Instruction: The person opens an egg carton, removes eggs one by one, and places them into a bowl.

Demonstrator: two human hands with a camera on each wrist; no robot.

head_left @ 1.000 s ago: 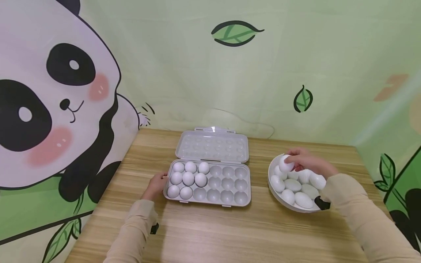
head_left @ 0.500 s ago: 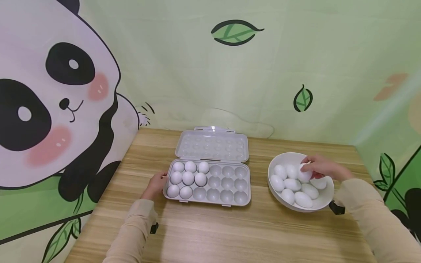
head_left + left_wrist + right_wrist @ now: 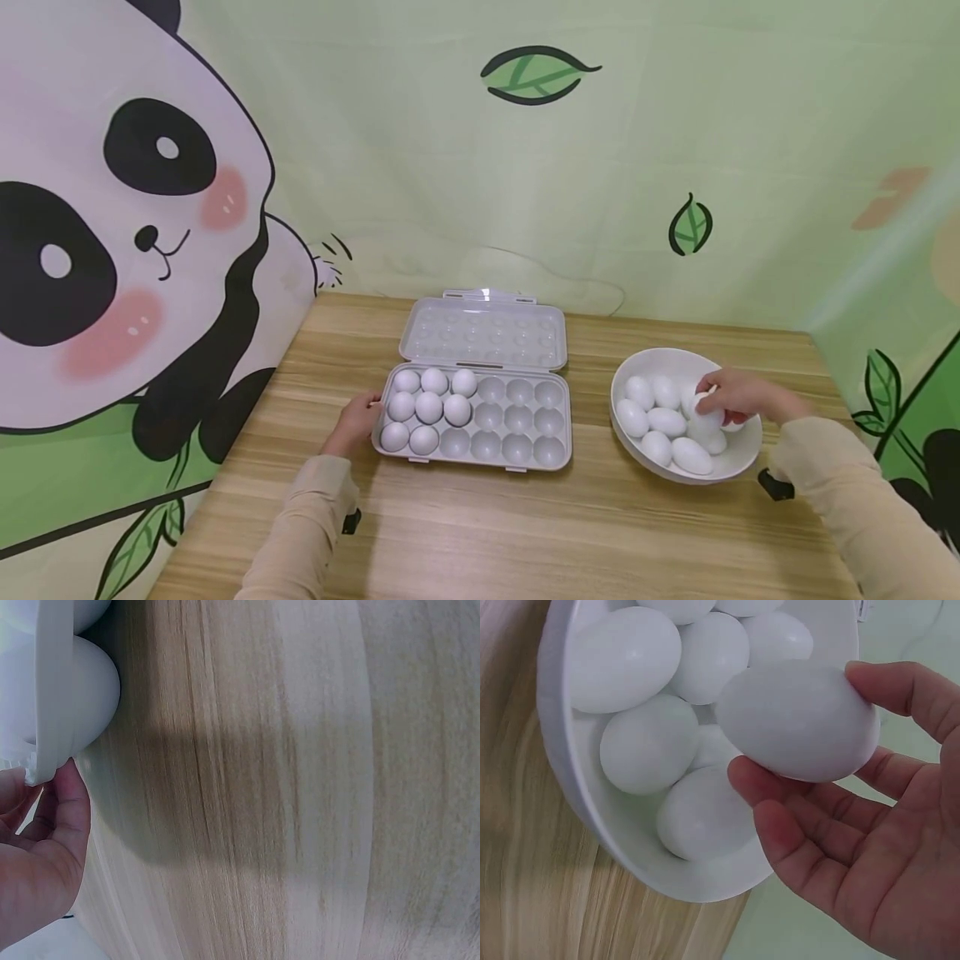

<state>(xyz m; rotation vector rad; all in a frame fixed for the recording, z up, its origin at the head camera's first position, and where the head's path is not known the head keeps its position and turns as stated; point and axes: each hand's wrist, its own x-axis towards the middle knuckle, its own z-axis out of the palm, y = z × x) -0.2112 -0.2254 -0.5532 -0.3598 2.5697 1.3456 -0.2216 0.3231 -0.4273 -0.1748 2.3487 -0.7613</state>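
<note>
A grey egg box lies opened flat, its dimpled lid behind. Several white eggs fill cups on its left side; those on the right are bare. At the box's left end, my left hand pinches the rim between thumb and fingers. My right hand is over the right side of a white bowl of several eggs. It holds one white egg between thumb and fingertips, close above the others. The hand hides part of the bowl's right side.
Box and bowl stand apart on a wood-grain table, the bowl to the right. A green cloth backdrop printed with a panda and leaves rises behind the table and along its sides.
My right hand has moved right across the bowl and slightly nearer the front, with an egg in its fingers. The left hand and egg box have stayed in place.
</note>
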